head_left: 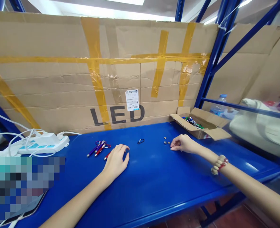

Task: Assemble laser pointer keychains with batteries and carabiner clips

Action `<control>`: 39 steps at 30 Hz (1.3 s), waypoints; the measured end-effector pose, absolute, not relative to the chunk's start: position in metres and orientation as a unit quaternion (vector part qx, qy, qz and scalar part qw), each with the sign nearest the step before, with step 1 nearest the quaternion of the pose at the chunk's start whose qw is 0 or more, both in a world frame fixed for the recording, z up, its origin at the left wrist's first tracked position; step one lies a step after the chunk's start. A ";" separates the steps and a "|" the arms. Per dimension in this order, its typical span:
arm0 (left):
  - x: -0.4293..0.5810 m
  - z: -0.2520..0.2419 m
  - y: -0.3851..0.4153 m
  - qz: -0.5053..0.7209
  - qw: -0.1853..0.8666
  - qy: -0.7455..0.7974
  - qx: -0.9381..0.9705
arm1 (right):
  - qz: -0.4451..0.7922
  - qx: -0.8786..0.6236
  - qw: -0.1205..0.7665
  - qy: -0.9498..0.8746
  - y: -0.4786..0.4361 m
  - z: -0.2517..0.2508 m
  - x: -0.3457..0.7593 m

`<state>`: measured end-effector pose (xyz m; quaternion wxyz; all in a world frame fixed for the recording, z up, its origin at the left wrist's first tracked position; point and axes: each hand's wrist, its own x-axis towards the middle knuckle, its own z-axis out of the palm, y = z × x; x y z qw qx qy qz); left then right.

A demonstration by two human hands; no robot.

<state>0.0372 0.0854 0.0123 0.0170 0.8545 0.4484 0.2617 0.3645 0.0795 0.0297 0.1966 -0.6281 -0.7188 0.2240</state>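
Observation:
My left hand rests on the blue table with its thumb apart from the fingers, partly covering a small red metal tube. Just left of it lie several slim purple and red keychain torches with small clips. A black carabiner clip lies alone between my hands. My right hand has thumb and fingertips pinched together at the tabletop; whatever is between them is too small to make out. Close to those fingertips are three small round metal discs, like button cells.
An open cardboard box of colourful pens or tubes stands back right. White power strips with cables lie at left, near a phone. A large cardboard sheet walls the back. Blue rack posts and a white bag are right.

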 end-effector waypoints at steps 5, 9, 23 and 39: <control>0.039 0.016 0.083 0.269 0.038 0.407 0.872 | 0.273 -0.606 0.219 -0.714 0.092 0.035 0.372; 0.040 0.018 0.083 0.246 0.027 0.388 0.888 | 0.296 -0.585 0.228 -0.720 0.101 0.038 0.376; 0.105 0.030 0.136 0.145 0.070 0.481 0.862 | 0.282 -0.548 0.204 -0.761 0.111 0.029 0.369; 0.165 0.023 0.153 0.181 0.269 0.515 0.793 | 0.099 -0.544 0.165 -0.817 0.108 0.032 0.344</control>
